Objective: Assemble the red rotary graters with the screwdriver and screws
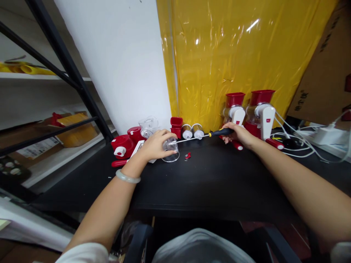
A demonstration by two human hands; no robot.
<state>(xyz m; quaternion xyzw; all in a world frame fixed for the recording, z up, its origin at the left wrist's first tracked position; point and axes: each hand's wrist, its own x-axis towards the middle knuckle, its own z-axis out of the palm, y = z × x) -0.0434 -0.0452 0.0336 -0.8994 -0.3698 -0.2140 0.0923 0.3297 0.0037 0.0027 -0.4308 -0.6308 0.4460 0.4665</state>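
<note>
My left hand is closed around a clear plastic cup-shaped part, its wide round rim low on the black table. In my right hand is a screwdriver with a black and yellow handle. Its long shaft lies nearly level and points left, with the tip by the clear part; whether they touch I cannot tell. Small red and metal pieces lie just right of the clear part. Behind the shaft are two metal grater drums and a red hopper.
Red grater bodies and another clear housing stand to the left. Two assembled red and white drum graters stand at the right, near white cables and a power strip. A black-framed shelf rises at the left.
</note>
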